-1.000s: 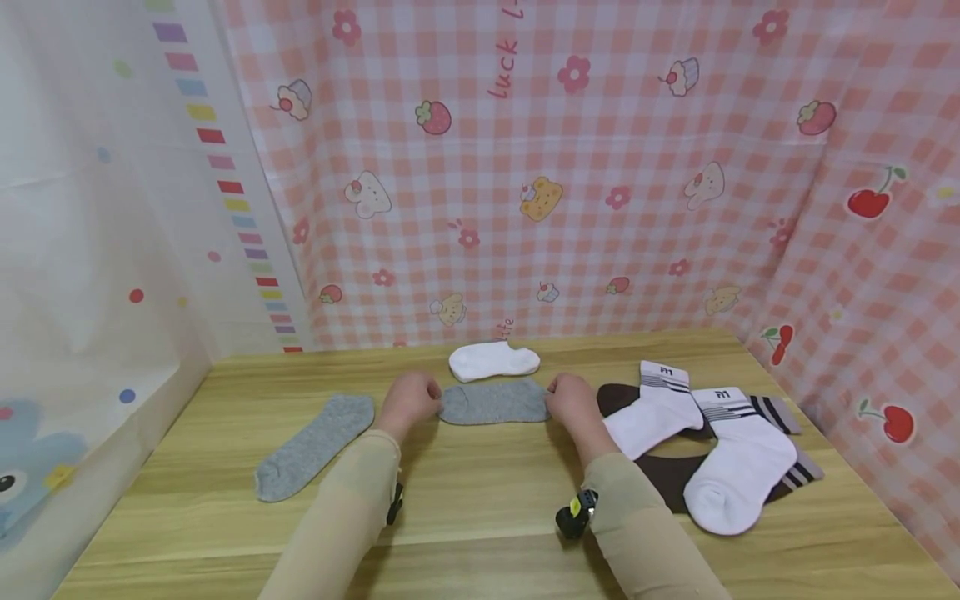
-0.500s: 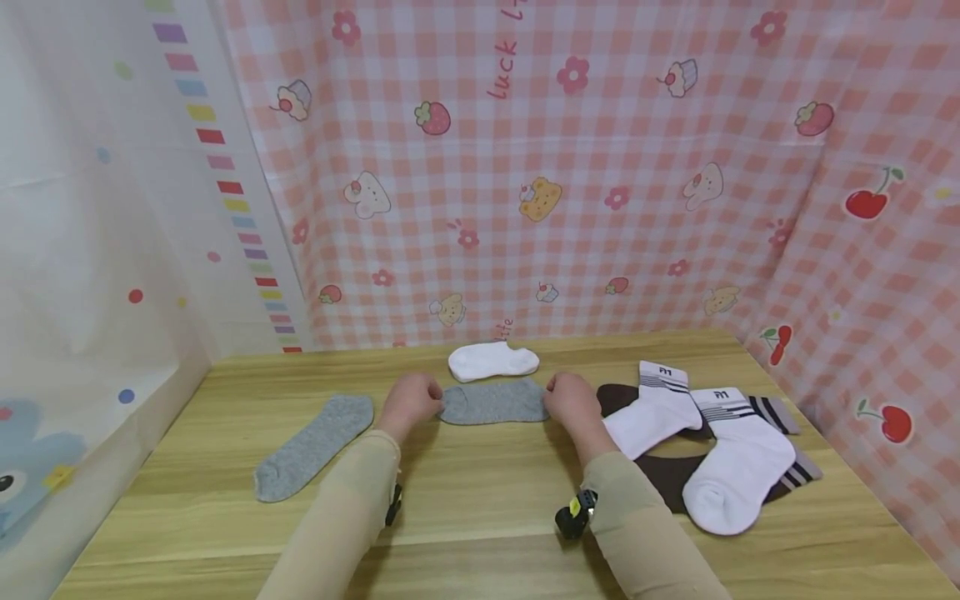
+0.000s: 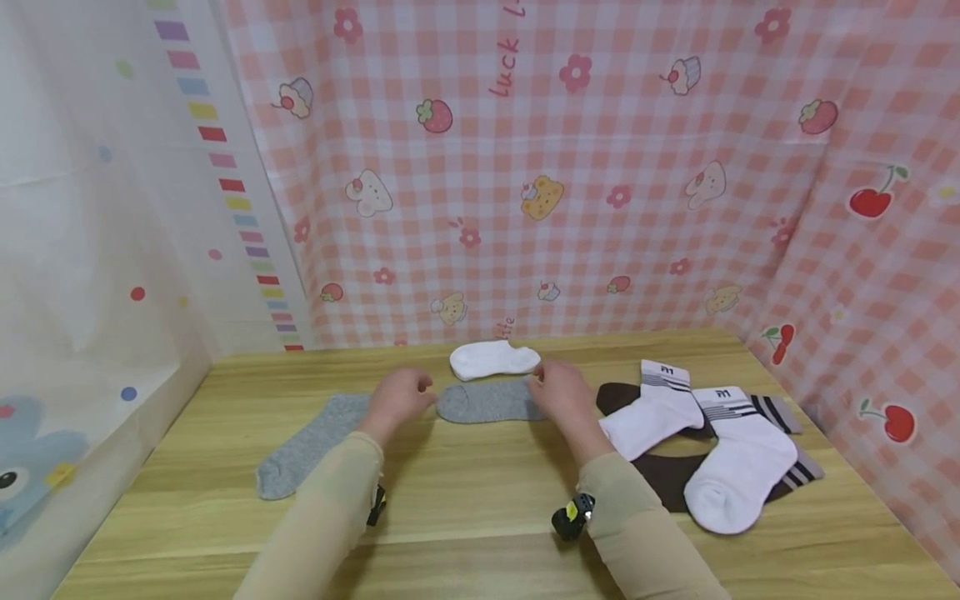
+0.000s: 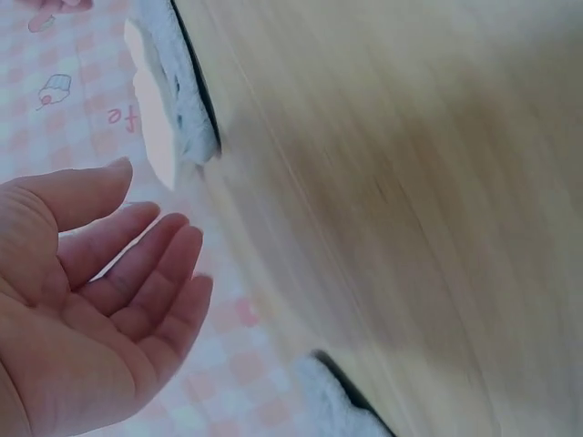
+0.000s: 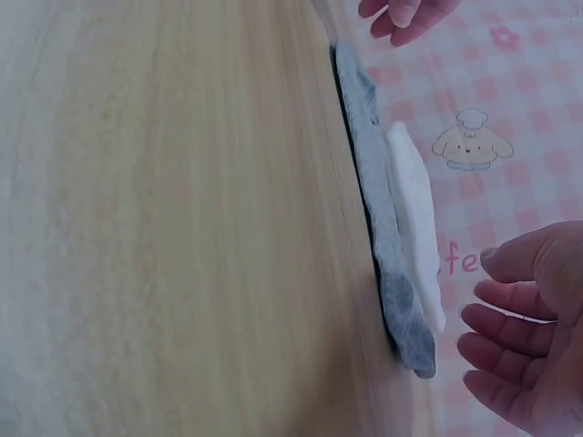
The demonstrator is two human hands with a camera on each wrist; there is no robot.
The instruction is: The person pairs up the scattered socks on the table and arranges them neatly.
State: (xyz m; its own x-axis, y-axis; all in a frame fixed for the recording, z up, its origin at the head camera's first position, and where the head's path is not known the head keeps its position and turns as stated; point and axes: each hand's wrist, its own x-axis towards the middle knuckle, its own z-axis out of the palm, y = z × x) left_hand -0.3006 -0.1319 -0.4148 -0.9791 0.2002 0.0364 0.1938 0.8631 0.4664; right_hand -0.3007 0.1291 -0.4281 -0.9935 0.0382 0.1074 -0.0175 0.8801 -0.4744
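A grey ankle sock (image 3: 487, 403) lies flat crosswise in the middle of the table, toe end to the left. My left hand (image 3: 396, 404) is just off its left end, fingers loosely bent and holding nothing; the left wrist view shows that hand (image 4: 109, 314) with its palm bare. Over the sock's right end is my right hand (image 3: 564, 402), covering that end in the head view. In the right wrist view the right hand (image 5: 537, 332) has relaxed, parted fingers with nothing between them. Right behind the grey sock lies a white low-cut sock (image 3: 491, 361).
A second grey sock (image 3: 303, 458) lies slanted at the left, partly behind the left forearm. At the right, two white crew socks (image 3: 738, 479) with black stripes lie over dark brown socks (image 3: 667, 479) with striped grey cuffs. A checked curtain (image 3: 495, 208) hangs behind the table.
My left hand has moved left, away from the grey sock's end, and its fingers have loosened. The right hand has shifted slightly left and up over the sock's right end. The socks stay put.
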